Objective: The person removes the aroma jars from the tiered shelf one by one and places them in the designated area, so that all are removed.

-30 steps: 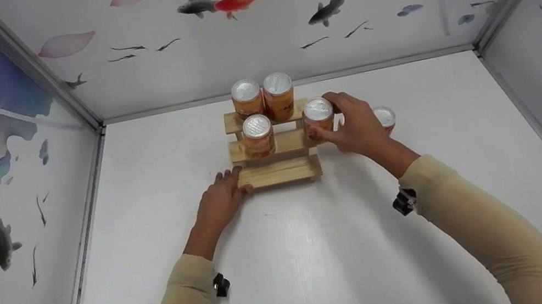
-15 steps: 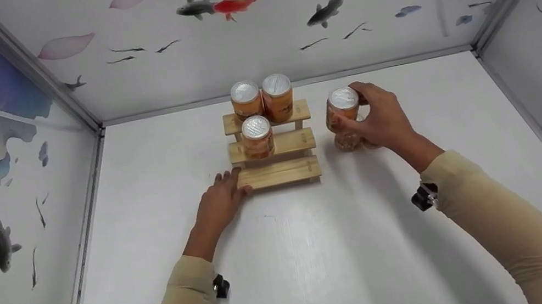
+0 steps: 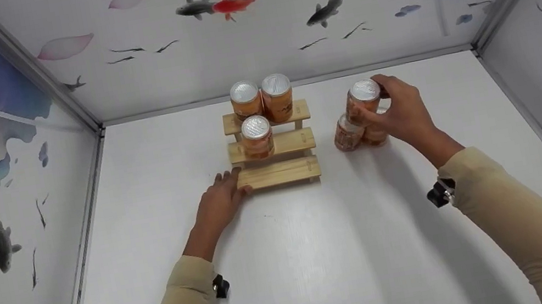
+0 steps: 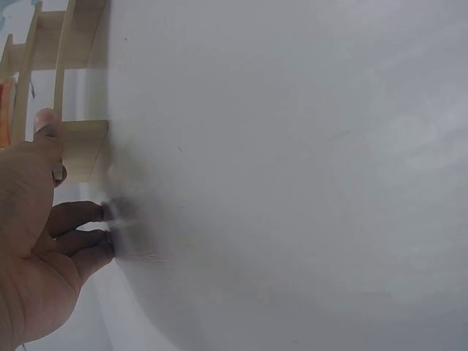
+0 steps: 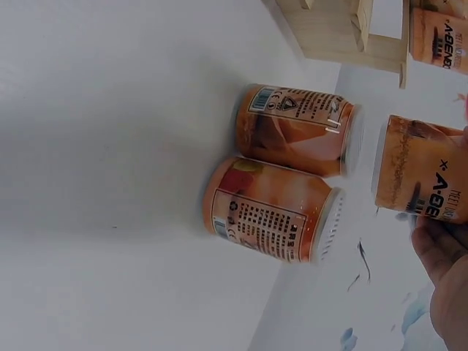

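Observation:
A wooden three-step rack [image 3: 280, 143] stands mid-table. Two orange cans [image 3: 246, 98] [image 3: 278, 96] sit on its top step and one can [image 3: 257, 136] on the middle step. My right hand [image 3: 390, 107] grips another orange can [image 3: 364, 100] from the side, in the air just above two cans [image 3: 346, 134] [image 3: 375, 136] standing on the table right of the rack. In the right wrist view the held can [image 5: 420, 179] hangs clear of those two cans [image 5: 296, 131] [image 5: 270, 212]. My left hand [image 3: 221, 200] rests on the table, thumb against the left end of the bottom step [image 4: 82, 150].
White table [image 3: 301, 258] enclosed by walls printed with fish on the left, back and right. The rack's bottom step [image 3: 279, 173] is bare, as is the right half of the middle step.
My right hand lifted the can off the right end of the middle step and carried it right, over the two cans on the table. The left hand stayed put.

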The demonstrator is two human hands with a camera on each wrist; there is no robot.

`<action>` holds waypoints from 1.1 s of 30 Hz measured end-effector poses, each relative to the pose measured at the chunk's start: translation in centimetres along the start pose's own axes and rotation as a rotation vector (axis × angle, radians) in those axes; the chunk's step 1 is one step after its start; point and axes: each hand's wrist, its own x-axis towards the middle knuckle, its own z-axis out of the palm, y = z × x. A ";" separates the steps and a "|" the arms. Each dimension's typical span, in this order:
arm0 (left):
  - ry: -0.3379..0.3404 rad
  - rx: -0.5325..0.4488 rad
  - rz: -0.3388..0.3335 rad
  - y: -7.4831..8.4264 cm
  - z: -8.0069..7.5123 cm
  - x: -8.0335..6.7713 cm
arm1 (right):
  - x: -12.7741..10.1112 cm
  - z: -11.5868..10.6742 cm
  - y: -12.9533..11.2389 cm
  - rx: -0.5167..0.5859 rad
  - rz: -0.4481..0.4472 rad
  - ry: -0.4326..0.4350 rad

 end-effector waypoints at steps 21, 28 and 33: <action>-0.015 -0.017 -0.040 0.2 -0.1 0.1 | -0.7 -3.4 2.9 -0.057 0.137 0.040; -0.030 -0.008 -0.034 0.5 -0.4 0.0 | -0.9 -4.3 3.9 -0.069 0.155 0.071; -0.032 -0.019 -0.044 0.5 -0.3 -0.1 | -1.3 -4.7 4.5 -0.071 0.177 0.083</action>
